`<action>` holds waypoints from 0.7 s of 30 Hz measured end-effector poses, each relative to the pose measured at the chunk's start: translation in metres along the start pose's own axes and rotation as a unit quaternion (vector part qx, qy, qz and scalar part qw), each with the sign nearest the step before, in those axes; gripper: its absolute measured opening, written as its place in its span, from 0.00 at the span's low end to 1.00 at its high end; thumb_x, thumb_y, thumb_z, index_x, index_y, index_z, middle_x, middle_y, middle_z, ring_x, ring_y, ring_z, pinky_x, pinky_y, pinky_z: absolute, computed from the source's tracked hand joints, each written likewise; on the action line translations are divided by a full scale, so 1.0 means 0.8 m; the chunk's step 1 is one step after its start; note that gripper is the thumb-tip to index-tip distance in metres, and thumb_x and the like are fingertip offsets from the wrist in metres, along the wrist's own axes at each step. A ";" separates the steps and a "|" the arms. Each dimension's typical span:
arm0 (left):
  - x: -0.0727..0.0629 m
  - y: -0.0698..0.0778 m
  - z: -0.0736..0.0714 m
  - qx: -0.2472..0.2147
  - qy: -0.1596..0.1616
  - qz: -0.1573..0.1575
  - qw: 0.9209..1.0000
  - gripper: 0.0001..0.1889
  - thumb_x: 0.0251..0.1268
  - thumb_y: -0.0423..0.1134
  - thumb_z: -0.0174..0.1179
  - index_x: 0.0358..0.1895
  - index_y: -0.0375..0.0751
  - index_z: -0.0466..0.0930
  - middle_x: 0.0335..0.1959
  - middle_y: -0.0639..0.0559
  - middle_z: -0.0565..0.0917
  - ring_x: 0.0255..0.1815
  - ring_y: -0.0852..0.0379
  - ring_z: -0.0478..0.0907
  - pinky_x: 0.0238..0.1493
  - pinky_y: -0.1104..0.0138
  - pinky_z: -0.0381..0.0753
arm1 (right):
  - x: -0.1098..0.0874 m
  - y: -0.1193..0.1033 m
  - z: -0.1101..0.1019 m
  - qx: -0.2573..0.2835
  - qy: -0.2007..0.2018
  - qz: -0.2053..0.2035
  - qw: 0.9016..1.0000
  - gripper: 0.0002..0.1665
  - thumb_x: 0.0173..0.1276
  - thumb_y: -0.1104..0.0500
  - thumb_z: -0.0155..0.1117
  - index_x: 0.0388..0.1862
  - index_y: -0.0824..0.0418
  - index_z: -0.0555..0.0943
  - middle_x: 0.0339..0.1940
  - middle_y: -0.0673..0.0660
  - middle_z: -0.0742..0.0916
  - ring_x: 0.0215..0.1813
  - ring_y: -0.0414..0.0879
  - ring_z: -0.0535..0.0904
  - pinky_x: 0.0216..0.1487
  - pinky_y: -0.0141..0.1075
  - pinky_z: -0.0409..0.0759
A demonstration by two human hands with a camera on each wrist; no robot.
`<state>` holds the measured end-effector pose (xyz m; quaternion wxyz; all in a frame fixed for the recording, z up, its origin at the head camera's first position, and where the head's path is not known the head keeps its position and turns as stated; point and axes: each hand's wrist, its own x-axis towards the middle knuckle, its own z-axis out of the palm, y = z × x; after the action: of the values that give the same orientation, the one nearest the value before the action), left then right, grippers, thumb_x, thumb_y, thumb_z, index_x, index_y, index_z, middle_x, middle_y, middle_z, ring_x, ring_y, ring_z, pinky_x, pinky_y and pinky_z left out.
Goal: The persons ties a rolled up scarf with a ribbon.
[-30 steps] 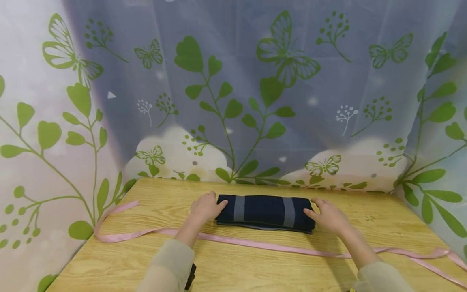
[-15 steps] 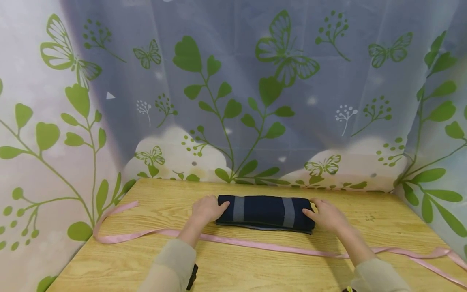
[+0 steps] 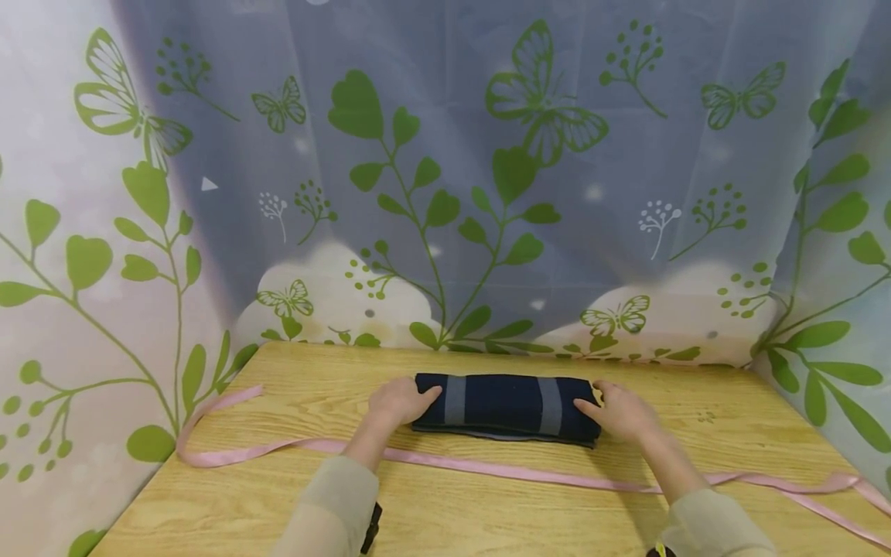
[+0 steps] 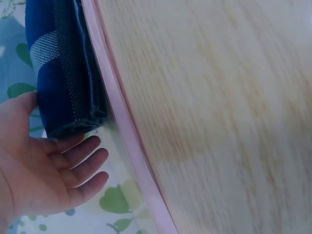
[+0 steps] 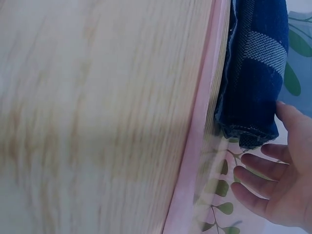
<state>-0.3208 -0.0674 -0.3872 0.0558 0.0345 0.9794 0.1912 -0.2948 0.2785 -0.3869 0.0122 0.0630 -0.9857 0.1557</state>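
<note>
A folded navy cloth with grey stripes lies lengthwise across the wooden table, its layers showing along the near edge. At its left end is my left hand, thumb resting on the top and the other fingers relaxed by the end. My right hand touches the opposite end in much the same way, thumb on top. Both wrist views show loosely spread fingers beside the frayed ends of the cloth, not wrapped round it. A long pink ribbon runs across the table on the near side of the cloth, passing under both forearms.
The wooden table reaches back to a grey-blue curtain printed with green leaves and butterflies. Similar printed fabric stands at both sides. On the left the ribbon curls back; on the right it doubles over toward the table's edge.
My left hand has shifted slightly toward the near side and right, its thumb a little further over the cloth. My right thumb has slid slightly inward. Cloth and ribbon look unmoved.
</note>
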 end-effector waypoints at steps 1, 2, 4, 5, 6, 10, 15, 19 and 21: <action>0.000 0.000 0.000 -0.006 -0.002 0.000 1.000 0.31 0.64 0.63 0.46 0.44 0.36 0.81 0.25 0.48 0.79 0.17 0.56 0.70 0.15 0.66 0.63 | 0.000 0.000 0.000 0.001 -0.001 0.001 1.000 0.44 0.66 0.38 0.53 0.62 0.77 0.65 0.52 0.74 0.77 0.52 0.66 0.74 0.45 0.55 0.73; 0.000 0.000 0.000 -0.012 -0.003 0.000 1.000 0.32 0.64 0.63 0.46 0.48 0.35 0.80 0.30 0.46 0.81 0.18 0.55 0.72 0.16 0.66 0.64 | 0.000 0.000 0.000 0.003 -0.003 0.002 1.000 0.45 0.66 0.38 0.53 0.62 0.77 0.65 0.51 0.74 0.78 0.51 0.66 0.75 0.45 0.55 0.73; 0.000 -0.001 0.000 -0.021 -0.004 -0.001 1.000 0.33 0.63 0.63 0.48 0.52 0.35 0.78 0.38 0.44 0.81 0.22 0.54 0.74 0.18 0.65 0.67 | 0.000 0.000 0.000 0.003 -0.004 0.004 1.000 0.45 0.66 0.38 0.53 0.61 0.77 0.65 0.51 0.73 0.78 0.51 0.65 0.75 0.44 0.55 0.73; 0.001 -0.001 0.000 -0.025 -0.004 -0.003 1.000 0.33 0.63 0.63 0.48 0.52 0.35 0.78 0.41 0.44 0.81 0.23 0.54 0.74 0.19 0.64 0.67 | 0.001 0.000 0.000 0.004 -0.005 0.004 1.000 0.45 0.66 0.38 0.52 0.61 0.77 0.65 0.50 0.73 0.78 0.50 0.65 0.75 0.44 0.55 0.74; 0.001 -0.002 0.000 -0.028 -0.004 -0.004 1.000 0.33 0.63 0.63 0.49 0.52 0.34 0.78 0.41 0.43 0.81 0.24 0.54 0.74 0.20 0.64 0.68 | 0.001 0.000 0.001 0.005 -0.005 0.003 1.000 0.45 0.66 0.38 0.52 0.61 0.77 0.65 0.50 0.73 0.78 0.50 0.65 0.75 0.45 0.55 0.73; 0.001 -0.002 0.000 -0.036 -0.010 -0.006 0.999 0.33 0.62 0.62 0.50 0.51 0.34 0.78 0.42 0.43 0.81 0.26 0.54 0.75 0.23 0.63 0.70 | 0.002 0.000 0.003 0.009 -0.010 0.000 1.000 0.46 0.66 0.38 0.52 0.61 0.79 0.65 0.51 0.74 0.78 0.51 0.65 0.75 0.47 0.55 0.73; 0.001 -0.001 0.000 -0.040 -0.023 -0.003 0.999 0.35 0.61 0.62 0.51 0.55 0.32 0.75 0.49 0.40 0.79 0.36 0.49 0.78 0.31 0.59 0.75 | 0.004 0.002 0.005 0.026 -0.029 0.007 0.999 0.47 0.66 0.38 0.52 0.61 0.80 0.64 0.54 0.76 0.75 0.53 0.67 0.73 0.50 0.57 0.71; 0.002 0.000 0.000 -0.040 -0.022 -0.004 0.999 0.37 0.60 0.62 0.52 0.60 0.32 0.71 0.54 0.38 0.76 0.44 0.45 0.78 0.34 0.58 0.76 | 0.005 0.004 0.005 0.048 -0.040 0.009 0.998 0.47 0.66 0.38 0.52 0.61 0.81 0.62 0.54 0.77 0.75 0.53 0.67 0.73 0.49 0.57 0.71; 0.002 0.000 0.000 -0.039 -0.022 -0.005 0.999 0.37 0.59 0.62 0.53 0.60 0.32 0.71 0.55 0.38 0.76 0.44 0.44 0.78 0.35 0.57 0.76 | 0.007 0.005 0.005 0.058 -0.043 0.009 0.997 0.48 0.66 0.39 0.53 0.61 0.82 0.61 0.53 0.77 0.75 0.53 0.67 0.73 0.49 0.56 0.71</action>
<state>-0.3223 -0.0673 -0.3871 0.0792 0.0319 0.9699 0.2280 -0.3005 0.2802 -0.3919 -0.0356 0.0615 -0.9751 0.2100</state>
